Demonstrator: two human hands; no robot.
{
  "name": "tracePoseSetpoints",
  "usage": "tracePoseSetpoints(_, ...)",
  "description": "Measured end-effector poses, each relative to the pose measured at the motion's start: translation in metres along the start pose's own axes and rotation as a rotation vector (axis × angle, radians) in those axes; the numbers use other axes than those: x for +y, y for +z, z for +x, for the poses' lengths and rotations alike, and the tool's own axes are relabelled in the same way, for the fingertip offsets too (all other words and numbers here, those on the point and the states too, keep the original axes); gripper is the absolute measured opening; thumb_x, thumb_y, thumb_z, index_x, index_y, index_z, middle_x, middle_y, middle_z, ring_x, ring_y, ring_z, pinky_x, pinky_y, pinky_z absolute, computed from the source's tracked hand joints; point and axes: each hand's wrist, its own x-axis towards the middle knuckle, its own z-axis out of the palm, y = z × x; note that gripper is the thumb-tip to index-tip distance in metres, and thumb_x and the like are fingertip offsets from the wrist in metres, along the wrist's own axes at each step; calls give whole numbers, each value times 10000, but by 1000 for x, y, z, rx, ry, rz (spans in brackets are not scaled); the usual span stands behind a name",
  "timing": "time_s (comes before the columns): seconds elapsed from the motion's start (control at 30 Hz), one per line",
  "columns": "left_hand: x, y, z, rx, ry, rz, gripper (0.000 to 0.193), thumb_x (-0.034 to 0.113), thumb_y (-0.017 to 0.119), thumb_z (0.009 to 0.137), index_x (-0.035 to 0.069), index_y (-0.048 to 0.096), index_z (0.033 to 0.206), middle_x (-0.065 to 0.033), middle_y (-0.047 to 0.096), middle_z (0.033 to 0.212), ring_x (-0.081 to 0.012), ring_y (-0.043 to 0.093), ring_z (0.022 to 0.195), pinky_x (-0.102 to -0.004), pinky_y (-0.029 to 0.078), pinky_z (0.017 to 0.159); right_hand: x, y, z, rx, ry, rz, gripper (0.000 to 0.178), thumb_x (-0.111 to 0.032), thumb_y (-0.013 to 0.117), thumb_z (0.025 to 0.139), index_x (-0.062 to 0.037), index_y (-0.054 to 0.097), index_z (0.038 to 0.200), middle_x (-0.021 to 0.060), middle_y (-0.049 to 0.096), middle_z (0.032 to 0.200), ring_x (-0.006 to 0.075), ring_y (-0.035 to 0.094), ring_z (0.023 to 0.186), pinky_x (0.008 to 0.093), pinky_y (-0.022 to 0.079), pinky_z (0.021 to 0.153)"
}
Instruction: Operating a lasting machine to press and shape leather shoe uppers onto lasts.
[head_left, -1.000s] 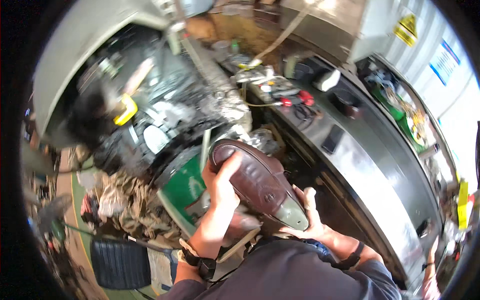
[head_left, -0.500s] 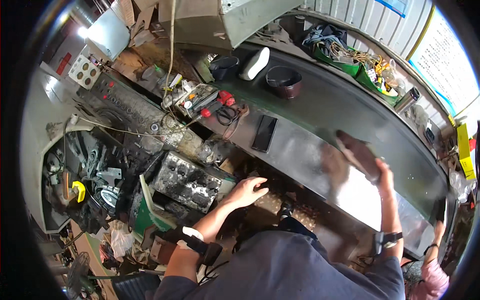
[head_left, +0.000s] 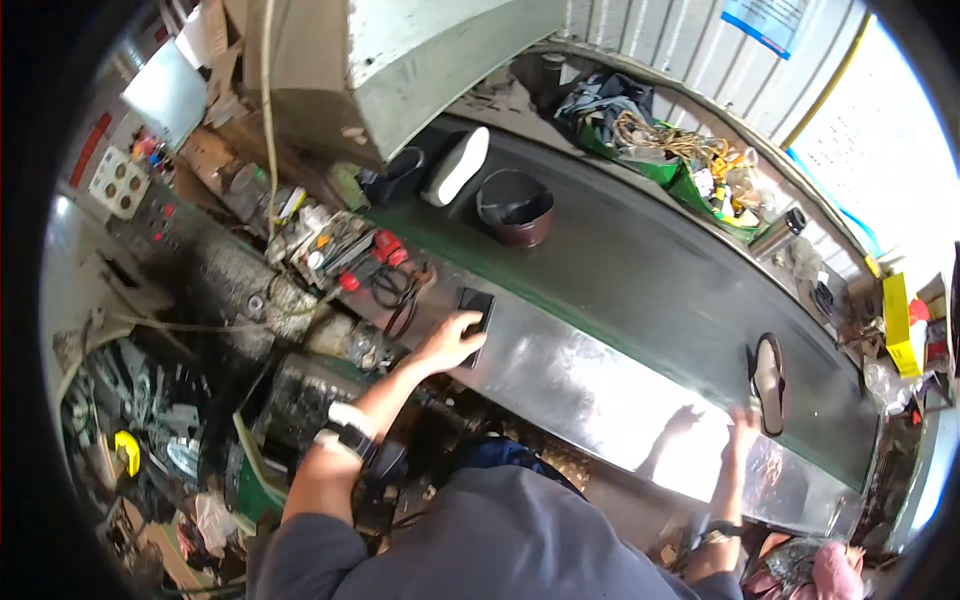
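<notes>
My left hand (head_left: 446, 347) is over a black smartphone (head_left: 481, 301) lying on the metal ledge. Its fingers are curved and apart, covering part of the phone; whether they touch it I cannot tell. On the right, my right hand (head_left: 742, 424) is beside a dark brown shoe (head_left: 770, 385) with a pale insole. The shoe lies on the dark conveyor belt (head_left: 640, 290). Although the fingers are slightly blurred, they look apart and not wrapped round the shoe. Farther back on the belt are a white shoe-shaped form (head_left: 459, 167) and a dark brown round container (head_left: 516, 208).
A second dark container (head_left: 393, 176) sits by the large metal hood (head_left: 400, 90). Tools and cables (head_left: 395, 285) clutter the ledge's left end. Green bins (head_left: 690, 195) and a metal flask (head_left: 778, 233) line the far side. Another person's pink sleeve (head_left: 837, 572) shows lower right.
My left hand has moved from in front of the ledge to over the phone. The shoe that was in my right hand now lies on the belt. The whole view has shifted.
</notes>
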Motion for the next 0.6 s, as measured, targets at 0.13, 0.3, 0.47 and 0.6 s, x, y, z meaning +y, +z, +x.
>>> tracePoseSetpoints(0.13,23,22,163,179,202,247,843,352,744,877,58,336,1553,-234,382,1564,-413,381,1426,-498,314,1189,-42,106,-97,-351,220,128,568,-132,652,983,-29,446,1502,152,726,1110,220,724,917,348,602,819)
tracePoseSetpoints(0.3,89,13,249,-228,97,254,771,446,707,857,82,457,1490,-163,699,1247,-311,592,1270,-634,116,1194,-120,183,-151,-490,341,210,738,-197,655,1004,-27,249,1597,260,611,1296,313,695,1034,409,590,908)
tracePoseSetpoints(0.47,151,1,254,-448,455,-145,417,401,763,894,70,745,1149,-107,785,963,-182,733,1015,-397,467,1052,-125,200,-155,-263,683,705,915,-356,689,968,-300,66,1636,178,516,1410,360,562,1219,656,463,1046)
tracePoseSetpoints(0.6,22,-35,350,338,422,209,599,283,786,825,5,604,1323,-210,658,1293,-330,651,1182,-432,514,1006,-93,214,-156,-319,770,1115,857,-481,752,884,-158,329,1556,138,535,1370,354,536,1264,642,357,1149)
